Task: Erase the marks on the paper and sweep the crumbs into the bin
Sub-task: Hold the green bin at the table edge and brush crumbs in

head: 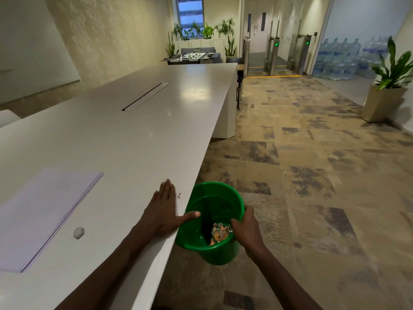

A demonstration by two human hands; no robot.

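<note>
While left hand (164, 211) lies flat, fingers straight, at table (134, 135) edge beside crumbs (179, 195), right hand (244, 229) grips bin (214, 220) rim below edge. Risk: sweep overshoots, crumbs hit floor.

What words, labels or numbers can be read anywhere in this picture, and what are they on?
No text reads anywhere.
Gates: lit green signs, a symbol only, too small to make out.
Water bottles: bluish label bands, too blurred to read.
Paper: no writing shows.
Eraser: no print shows.
Bin: plain green, no label; scraps inside carry no legible print.
</note>
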